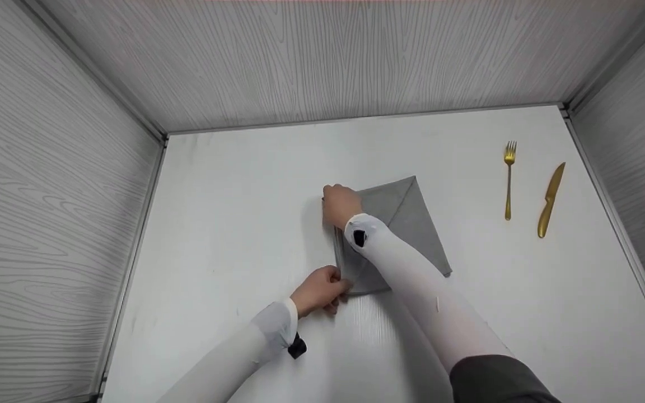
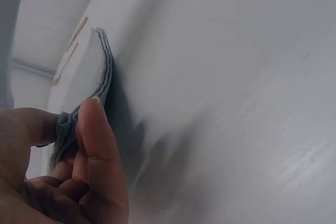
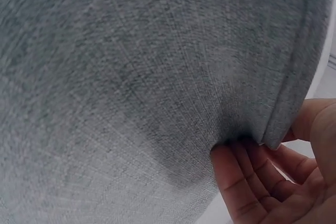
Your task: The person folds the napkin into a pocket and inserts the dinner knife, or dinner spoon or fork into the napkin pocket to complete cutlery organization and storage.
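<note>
A grey cloth napkin (image 1: 423, 235), folded into a square with a diagonal crease, is in front of me in the head view. At its near left corner my left hand (image 1: 319, 288) pinches the cloth between thumb and fingers. The left wrist view shows the napkin's layered edge (image 2: 108, 61) raised off the table beside that hand. My right hand (image 1: 342, 206) grips the far left corner, its forearm crossing over the napkin. In the right wrist view, cloth fills most of the picture and the fingers (image 3: 231, 182) hold its edge.
To the right on the white table (image 1: 233, 212) lie a gold fork (image 1: 508, 184) and a gold knife (image 1: 549, 201), apart from each other. Wood-grain panels (image 1: 322, 61) stand along the table's back, left and right sides.
</note>
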{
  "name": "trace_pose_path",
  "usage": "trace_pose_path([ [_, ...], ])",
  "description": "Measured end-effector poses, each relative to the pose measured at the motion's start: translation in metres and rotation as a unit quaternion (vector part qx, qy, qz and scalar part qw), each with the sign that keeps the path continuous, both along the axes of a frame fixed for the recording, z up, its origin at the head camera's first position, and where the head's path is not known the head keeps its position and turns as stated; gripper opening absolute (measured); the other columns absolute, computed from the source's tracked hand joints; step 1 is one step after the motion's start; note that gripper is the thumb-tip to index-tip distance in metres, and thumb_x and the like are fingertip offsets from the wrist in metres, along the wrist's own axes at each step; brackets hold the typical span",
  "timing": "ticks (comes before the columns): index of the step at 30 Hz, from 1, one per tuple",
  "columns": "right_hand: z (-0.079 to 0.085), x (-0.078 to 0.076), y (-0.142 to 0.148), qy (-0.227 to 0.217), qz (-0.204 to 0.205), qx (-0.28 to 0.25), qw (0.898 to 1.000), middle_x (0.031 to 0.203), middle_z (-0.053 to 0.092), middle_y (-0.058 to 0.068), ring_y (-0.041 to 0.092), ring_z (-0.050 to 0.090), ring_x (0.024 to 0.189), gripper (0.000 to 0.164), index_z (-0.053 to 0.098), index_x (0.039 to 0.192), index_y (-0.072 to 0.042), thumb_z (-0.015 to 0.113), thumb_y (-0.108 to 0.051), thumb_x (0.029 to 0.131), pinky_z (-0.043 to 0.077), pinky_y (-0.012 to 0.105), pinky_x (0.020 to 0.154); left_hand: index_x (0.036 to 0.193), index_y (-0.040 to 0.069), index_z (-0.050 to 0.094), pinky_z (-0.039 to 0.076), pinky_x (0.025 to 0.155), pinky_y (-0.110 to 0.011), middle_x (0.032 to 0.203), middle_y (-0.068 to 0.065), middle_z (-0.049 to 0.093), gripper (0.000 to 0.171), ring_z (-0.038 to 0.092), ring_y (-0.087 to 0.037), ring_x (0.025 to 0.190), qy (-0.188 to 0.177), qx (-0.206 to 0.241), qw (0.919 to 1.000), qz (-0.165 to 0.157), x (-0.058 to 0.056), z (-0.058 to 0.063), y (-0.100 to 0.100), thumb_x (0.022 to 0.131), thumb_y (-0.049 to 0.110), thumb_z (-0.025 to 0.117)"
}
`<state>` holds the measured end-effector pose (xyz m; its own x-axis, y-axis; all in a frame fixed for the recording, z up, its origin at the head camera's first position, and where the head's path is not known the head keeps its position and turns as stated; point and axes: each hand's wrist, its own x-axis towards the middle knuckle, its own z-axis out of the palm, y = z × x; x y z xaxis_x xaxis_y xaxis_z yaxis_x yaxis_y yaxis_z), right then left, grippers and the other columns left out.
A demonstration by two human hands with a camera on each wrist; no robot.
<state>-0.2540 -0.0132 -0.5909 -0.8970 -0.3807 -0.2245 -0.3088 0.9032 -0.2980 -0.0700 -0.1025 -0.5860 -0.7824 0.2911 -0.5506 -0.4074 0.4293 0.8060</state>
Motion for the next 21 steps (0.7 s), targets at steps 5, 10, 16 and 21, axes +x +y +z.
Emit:
trace_pose_path([
  [5, 0.006, 0.000, 0.003, -0.019, -0.019, -0.048, 0.998, 0.104, 0.071, 0.010, 0.025, 0.068, 0.096, 0.021, 0.070, 0.110, -0.006, 0.057, -0.019, 0.100, 0.058, 0.040, 0.083, 0.092, 0.010, 0.063, 0.056, 0.051, -0.032, 0.086, -0.015, 0.070, 0.035, 0.059, -0.016, 0.053, -0.006, -0.020, 0.9998, -0.008, 0.000, -0.003, -0.002, 0.091, 0.045, 0.069],
  [10, 0.011, -0.002, 0.007, -0.036, -0.037, -0.083, 0.995, 0.106, 0.072, 0.010, 0.025, 0.068, 0.098, 0.019, 0.070, 0.109, -0.005, 0.060, -0.019, 0.100, 0.056, 0.040, 0.086, 0.087, 0.010, 0.064, 0.054, 0.049, -0.032, 0.083, -0.015, 0.072, 0.028, 0.061, -0.015, 0.051, 0.017, -0.058, 0.9975, -0.035, -0.002, -0.003, -0.001, 0.094, 0.037, 0.065],
  [16, 0.016, -0.008, 0.013, -0.061, -0.053, -0.105, 0.991, 0.111, 0.071, 0.008, 0.024, 0.067, 0.102, 0.021, 0.068, 0.115, -0.006, 0.060, -0.017, 0.100, 0.055, 0.038, 0.089, 0.086, 0.010, 0.067, 0.053, 0.049, -0.033, 0.081, -0.012, 0.073, 0.027, 0.062, -0.014, 0.049, 0.036, -0.092, 0.9935, -0.056, -0.003, 0.004, -0.002, 0.098, 0.028, 0.052],
  [21, 0.027, -0.014, 0.016, -0.067, -0.070, -0.144, 0.985, 0.118, 0.070, 0.008, 0.023, 0.066, 0.107, 0.027, 0.066, 0.123, -0.007, 0.056, -0.011, 0.098, 0.054, 0.037, 0.092, 0.088, 0.009, 0.067, 0.052, 0.049, -0.030, 0.083, -0.012, 0.072, 0.027, 0.061, -0.014, 0.051, 0.065, -0.106, 0.9907, -0.057, -0.005, 0.014, -0.005, 0.099, 0.027, 0.050],
])
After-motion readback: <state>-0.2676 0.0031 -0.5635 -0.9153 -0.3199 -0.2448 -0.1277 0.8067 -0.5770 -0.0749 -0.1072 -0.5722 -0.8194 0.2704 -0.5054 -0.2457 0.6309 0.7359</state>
